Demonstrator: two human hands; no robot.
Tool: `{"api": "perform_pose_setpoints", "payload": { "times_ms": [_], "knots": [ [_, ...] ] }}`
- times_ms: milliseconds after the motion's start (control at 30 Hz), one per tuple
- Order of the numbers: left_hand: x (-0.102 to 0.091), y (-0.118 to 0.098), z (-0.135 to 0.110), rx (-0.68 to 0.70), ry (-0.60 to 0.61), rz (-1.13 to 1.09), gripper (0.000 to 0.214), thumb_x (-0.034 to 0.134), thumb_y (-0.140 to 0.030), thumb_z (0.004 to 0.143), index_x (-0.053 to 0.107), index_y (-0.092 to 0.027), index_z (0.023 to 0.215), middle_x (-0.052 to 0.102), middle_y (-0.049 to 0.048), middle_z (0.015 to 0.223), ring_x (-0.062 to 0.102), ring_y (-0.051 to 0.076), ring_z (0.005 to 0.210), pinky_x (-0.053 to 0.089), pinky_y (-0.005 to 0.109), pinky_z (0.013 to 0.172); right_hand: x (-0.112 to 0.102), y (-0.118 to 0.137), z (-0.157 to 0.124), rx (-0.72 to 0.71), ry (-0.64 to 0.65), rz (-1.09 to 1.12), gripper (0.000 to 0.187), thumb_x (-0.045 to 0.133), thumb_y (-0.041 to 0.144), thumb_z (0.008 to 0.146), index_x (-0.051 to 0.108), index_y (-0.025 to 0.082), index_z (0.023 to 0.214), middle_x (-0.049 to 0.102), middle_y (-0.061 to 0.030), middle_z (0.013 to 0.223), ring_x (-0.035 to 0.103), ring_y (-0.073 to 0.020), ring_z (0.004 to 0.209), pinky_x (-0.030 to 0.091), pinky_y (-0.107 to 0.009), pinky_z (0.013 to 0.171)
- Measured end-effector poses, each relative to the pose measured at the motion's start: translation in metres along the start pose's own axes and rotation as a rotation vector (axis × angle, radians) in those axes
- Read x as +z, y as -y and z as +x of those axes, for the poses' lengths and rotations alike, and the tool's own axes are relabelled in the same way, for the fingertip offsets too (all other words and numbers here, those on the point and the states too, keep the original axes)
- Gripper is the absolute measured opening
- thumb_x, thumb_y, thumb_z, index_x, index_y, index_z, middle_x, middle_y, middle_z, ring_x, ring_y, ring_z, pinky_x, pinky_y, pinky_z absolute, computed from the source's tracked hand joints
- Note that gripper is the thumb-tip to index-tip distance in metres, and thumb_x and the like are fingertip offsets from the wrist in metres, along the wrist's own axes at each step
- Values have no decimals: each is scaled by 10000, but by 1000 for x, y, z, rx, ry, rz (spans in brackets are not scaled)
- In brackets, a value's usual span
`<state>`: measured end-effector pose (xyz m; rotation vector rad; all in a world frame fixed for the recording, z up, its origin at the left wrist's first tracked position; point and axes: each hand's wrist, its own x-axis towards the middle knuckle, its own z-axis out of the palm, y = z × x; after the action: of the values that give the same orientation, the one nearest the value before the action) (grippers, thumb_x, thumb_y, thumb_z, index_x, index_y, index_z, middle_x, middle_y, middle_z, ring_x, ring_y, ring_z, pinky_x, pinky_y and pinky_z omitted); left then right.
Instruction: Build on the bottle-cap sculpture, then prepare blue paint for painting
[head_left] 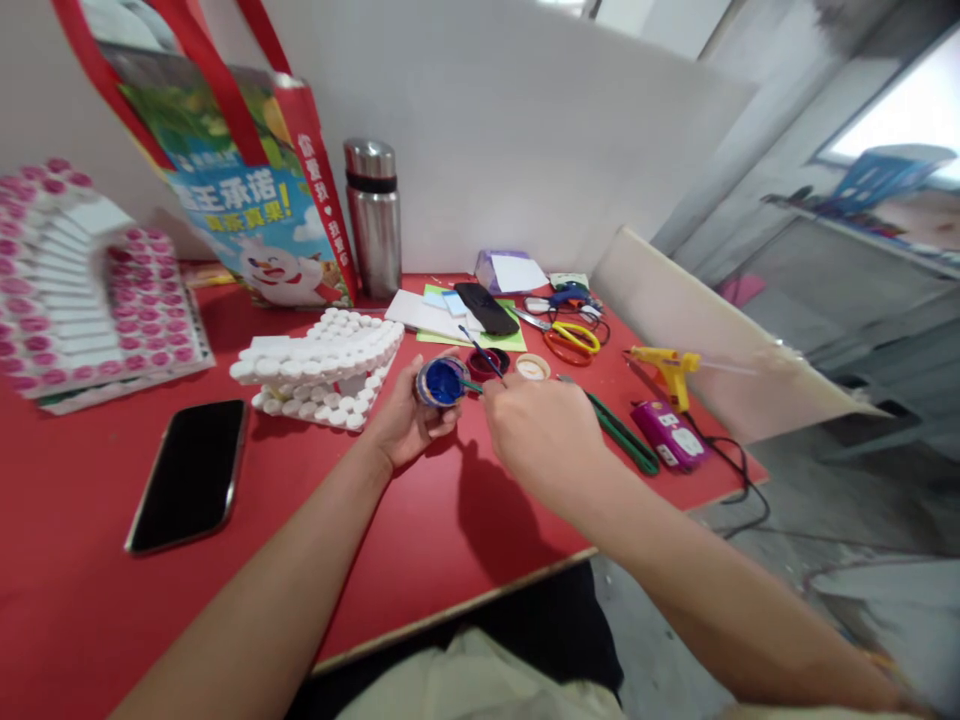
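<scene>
My left hand is wrapped round a small open jar of blue paint, tilted toward me above the red table. My right hand is closed on a thin paintbrush; only a short green part shows between the fist and the jar's rim. Whether its tip is in the paint, I cannot tell. Just behind the fist stands a jar of dark red paint, with a second thin brush slanting across it. A pale round lid lies beside that jar.
White disc-covered model and phone are left; pink-and-white model, bag and steel flask stand behind. Scissors, green utility knife, purple box and corded yellow glue gun lie right.
</scene>
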<state>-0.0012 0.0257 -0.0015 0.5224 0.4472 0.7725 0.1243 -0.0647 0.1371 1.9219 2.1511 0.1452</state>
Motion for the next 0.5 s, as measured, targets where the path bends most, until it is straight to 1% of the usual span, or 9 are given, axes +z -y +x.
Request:
{"api": "perform_pose_setpoints", "payload": {
  "times_ms": [100, 267, 367, 500],
  "knots": [
    [0, 0, 0, 12, -8, -4, 468, 374, -485, 1060, 545, -244, 1423, 671, 53, 829, 580, 142, 517, 374, 191, 387, 2, -3, 2, 17, -34, 1, 314, 431, 78, 973, 732, 111, 1057, 761, -175, 974, 753, -273, 899, 498, -311, 650],
    [2, -1, -2, -14, -58, -28, 445, 375, -487, 1058, 581, -225, 1352, 638, 50, 768, 571, 154, 519, 366, 190, 383, 9, -11, 10, -30, -89, 21, 295, 444, 86, 965, 734, 122, 996, 762, -152, 946, 753, -305, 900, 480, -333, 612],
    [4, -2, -2, -24, -95, -43, 456, 343, -495, 1063, 612, -209, 1295, 652, 70, 775, 574, 163, 515, 367, 198, 371, 15, -17, 15, -63, -131, 45, 282, 457, 145, 992, 738, 131, 985, 769, -149, 949, 760, -313, 886, 475, -338, 608],
    [7, -3, -2, -23, -135, -24, 478, 316, -502, 1066, 651, -177, 1172, 655, 83, 760, 580, 174, 507, 375, 217, 367, 23, -24, 22, -79, -169, 85, 315, 449, 249, 1039, 739, 131, 996, 776, -156, 941, 768, -315, 901, 484, -336, 641]
  ]
}}
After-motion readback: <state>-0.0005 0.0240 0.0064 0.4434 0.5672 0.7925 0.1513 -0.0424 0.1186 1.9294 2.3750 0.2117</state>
